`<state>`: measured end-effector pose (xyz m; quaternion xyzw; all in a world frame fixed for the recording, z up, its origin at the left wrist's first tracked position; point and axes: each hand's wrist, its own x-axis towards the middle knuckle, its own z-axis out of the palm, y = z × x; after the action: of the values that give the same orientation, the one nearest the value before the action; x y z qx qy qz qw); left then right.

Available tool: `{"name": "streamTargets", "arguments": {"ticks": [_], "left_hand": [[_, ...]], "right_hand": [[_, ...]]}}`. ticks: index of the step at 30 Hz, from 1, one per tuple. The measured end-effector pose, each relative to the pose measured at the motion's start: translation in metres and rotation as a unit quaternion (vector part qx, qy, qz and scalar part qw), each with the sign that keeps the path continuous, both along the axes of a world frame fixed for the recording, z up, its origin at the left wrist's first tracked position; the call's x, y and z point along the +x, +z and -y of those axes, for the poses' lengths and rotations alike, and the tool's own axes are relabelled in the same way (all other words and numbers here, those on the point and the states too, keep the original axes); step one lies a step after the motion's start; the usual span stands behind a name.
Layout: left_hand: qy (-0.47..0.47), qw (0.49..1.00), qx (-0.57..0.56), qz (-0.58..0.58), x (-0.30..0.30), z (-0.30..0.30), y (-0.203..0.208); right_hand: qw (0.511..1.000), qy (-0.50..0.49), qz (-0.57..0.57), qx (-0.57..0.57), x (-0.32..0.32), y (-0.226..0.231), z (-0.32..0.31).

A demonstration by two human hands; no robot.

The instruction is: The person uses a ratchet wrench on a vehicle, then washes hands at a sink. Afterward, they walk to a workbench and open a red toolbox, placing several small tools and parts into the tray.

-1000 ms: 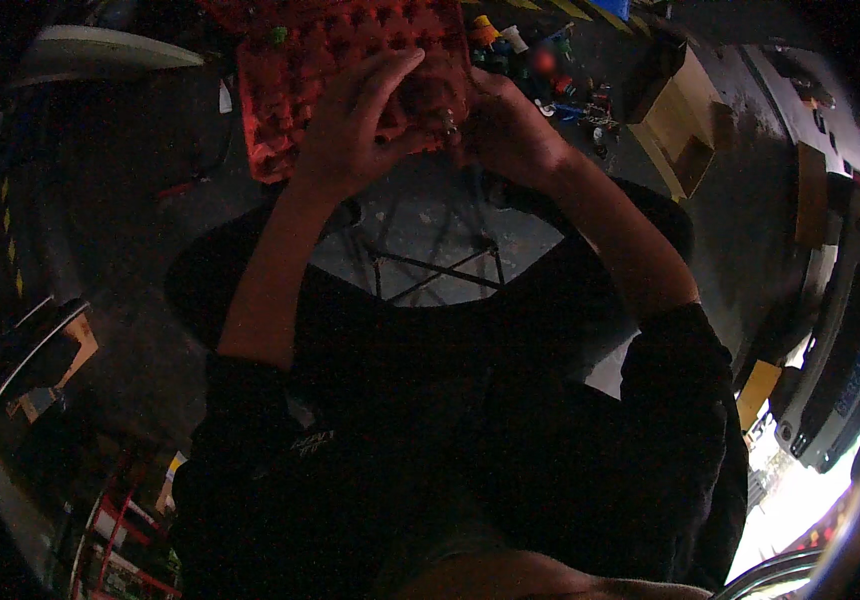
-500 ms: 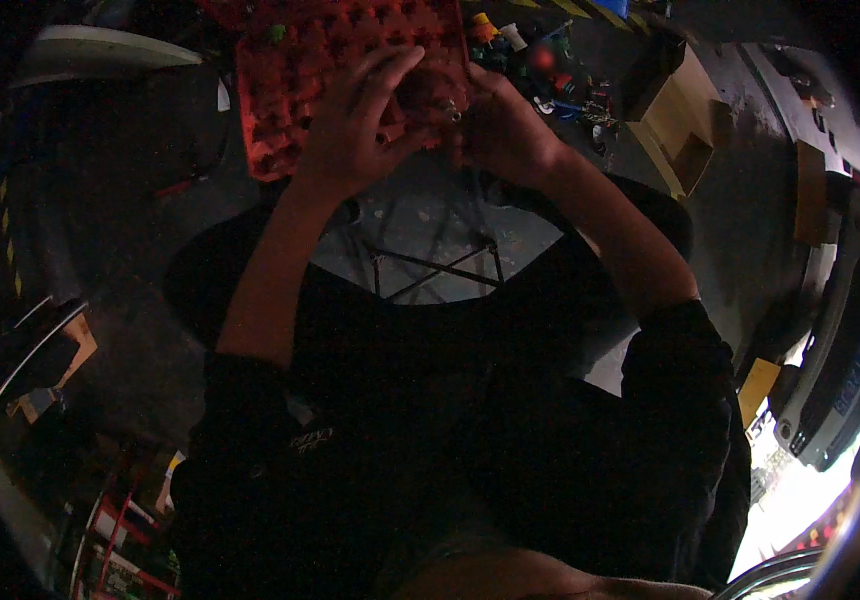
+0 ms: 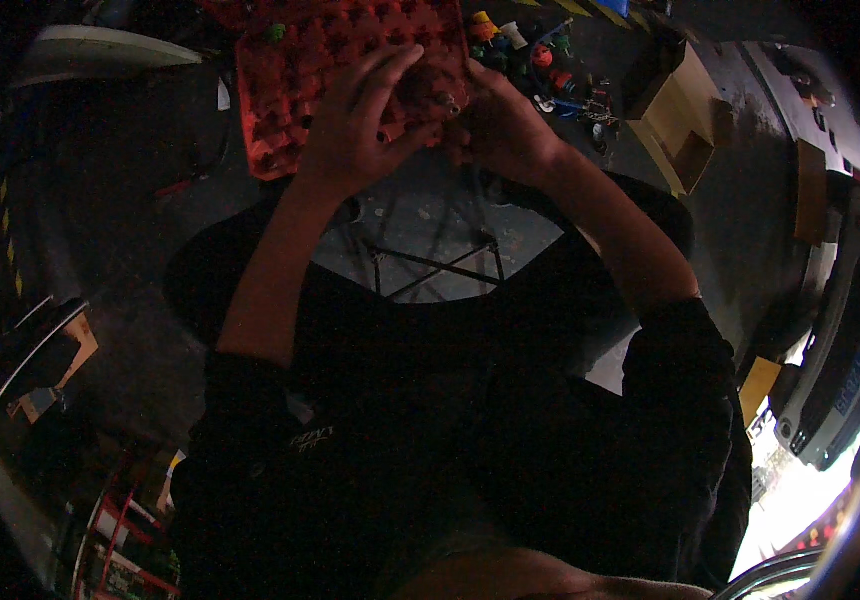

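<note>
A red moulded case with rows of recesses lies open in front of me. Over its near right part, my left hand has its fingers stretched and apart, the thumb reaching toward my right hand. My right hand is curled at the case's right edge, its fingers closed. At those fingertips shows a small part with a shiny metal end; its kind is too dark to make out. Whether my left thumb touches it, I cannot tell. A small green piece sits in the case's far left.
Right of the case lies a heap of small coloured fittings, yellow, red, green and blue. Beyond it stands an open cardboard box. A dark crossed metal frame is between my legs. A car bumper is at the far right.
Both hands stay almost in place, with only a slight shift of the fingers around the small part. A bright red spot on the heap of fittings has faded.
</note>
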<state>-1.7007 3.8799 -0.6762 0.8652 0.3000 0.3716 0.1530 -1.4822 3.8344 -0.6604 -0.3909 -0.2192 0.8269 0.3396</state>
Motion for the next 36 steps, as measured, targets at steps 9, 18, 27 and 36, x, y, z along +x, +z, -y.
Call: {"name": "streamTargets", "arguments": {"ticks": [9, 18, 27, 36], "left_hand": [[-0.030, 0.998, -0.047, -0.038, -0.014, -0.010, 0.014], [-0.072, 0.993, -0.056, -0.076, -0.019, -0.011, 0.019], [-0.053, 0.988, -0.052, -0.135, -0.021, -0.006, 0.015], [-0.065, 0.987, -0.074, -0.129, -0.019, -0.006, 0.006]], "right_hand": [[0.996, -0.016, -0.019, 0.080, 0.001, 0.001, -0.001], [0.963, 0.023, 0.205, 0.174, 0.011, -0.011, -0.006], [0.929, 0.036, 0.297, 0.217, 0.009, -0.017, -0.012], [0.921, 0.070, 0.316, 0.217, 0.014, -0.015, -0.012]]}}
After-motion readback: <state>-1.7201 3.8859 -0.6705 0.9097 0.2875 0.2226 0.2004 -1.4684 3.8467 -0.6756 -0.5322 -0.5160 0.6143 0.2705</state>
